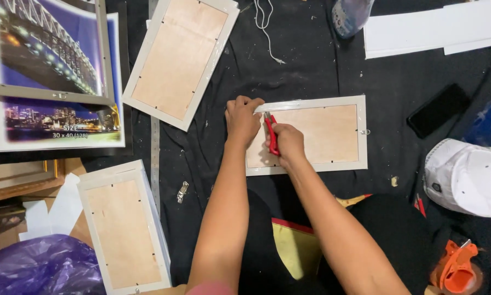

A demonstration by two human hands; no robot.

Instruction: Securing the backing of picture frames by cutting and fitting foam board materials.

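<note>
The two bare forearms reach up from the bottom edge to a pale picture frame [306, 135] lying face-down on the black cloth [311, 71]: the left hand [242, 119] is curled shut over its top-left corner, and the right hand [287, 143] is closed round a red-handled tool [271, 135] pressed to the smooth brown backing board. The work seems to be at this left end only, with the right side untouched. Two similar rectangular frames [178, 60] lie face-down to the left.

Black paint-flecked cloth [311, 71] underfoot, even indoor light
</note>
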